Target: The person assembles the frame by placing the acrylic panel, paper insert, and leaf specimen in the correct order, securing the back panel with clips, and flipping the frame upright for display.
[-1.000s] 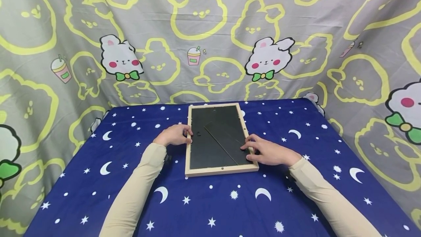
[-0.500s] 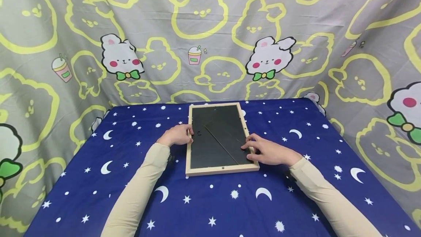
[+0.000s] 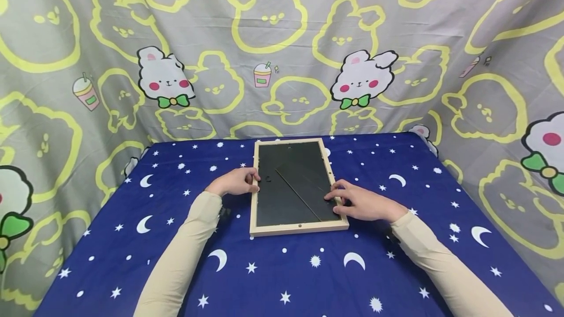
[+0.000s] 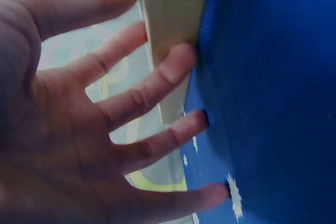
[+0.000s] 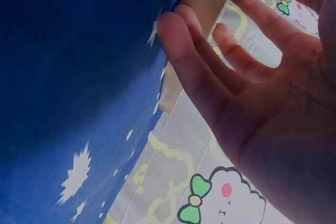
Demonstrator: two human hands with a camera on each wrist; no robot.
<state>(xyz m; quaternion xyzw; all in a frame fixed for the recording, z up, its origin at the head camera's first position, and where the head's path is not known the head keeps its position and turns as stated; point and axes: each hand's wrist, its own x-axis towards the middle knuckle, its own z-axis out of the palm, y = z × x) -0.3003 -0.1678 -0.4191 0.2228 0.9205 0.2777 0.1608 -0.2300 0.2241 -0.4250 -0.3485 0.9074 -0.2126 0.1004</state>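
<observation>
A picture frame [image 3: 277, 231] with a pale wooden border lies back side up on the table. Its black backing board [image 3: 282, 204] carries a thin diagonal line and a small dark fitting near the left edge. My left hand [image 3: 233, 181] touches the left border about halfway along; in the left wrist view its fingers [image 4: 139, 95] are spread and nearly straight against the wooden side. On the lower right, my right hand [image 3: 365, 203] rests fingertips on the backing, while other fingers [image 5: 178, 38] lie along the outer side of the border in the right wrist view.
A dark blue cloth [image 3: 286, 278] with white moons and stars covers the table. Behind it and at both sides hangs a grey curtain [image 3: 291, 28] with yellow outlines and cartoon rabbits.
Both hands stay at the frame's edges with hardly any movement. The whole head view shifts very slightly; the frame lies where it was.
</observation>
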